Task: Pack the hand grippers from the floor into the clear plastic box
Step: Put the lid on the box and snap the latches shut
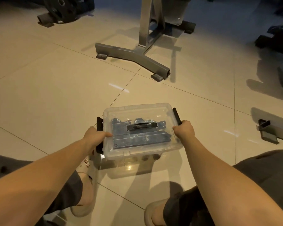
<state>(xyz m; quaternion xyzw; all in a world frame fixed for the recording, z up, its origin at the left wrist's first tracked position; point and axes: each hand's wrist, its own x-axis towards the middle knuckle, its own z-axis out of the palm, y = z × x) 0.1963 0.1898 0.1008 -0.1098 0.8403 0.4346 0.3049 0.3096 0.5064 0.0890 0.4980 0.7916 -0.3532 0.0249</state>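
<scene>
Ahead of me a grey steel stand (134,54) plants its crossbar foot on the tiled floor (47,88), well beyond the clear plastic box (137,110), with open tile between the two. A black weight plate (62,8) sits far off at the upper left, and another grey bracket foot (268,131) lies out to the right, apart from the box. My two slippered feet are just below the box on the near side, the left one close to its near-left corner. The box rests on the floor at centre, lid on, its long axis running left to right and turned slightly so the right end sits farther from me. Through the lid I see the hand grippers (137,136) as dark shapes lying inside along that same axis, under the lid's black carry handle (142,126). My left hand (95,136) curls over the left edge by the black latch (99,126), thumb on the lid; my right hand (184,129) is closed around the right latch (176,115). The floor is free to the left of the box and beyond its far edge.
</scene>
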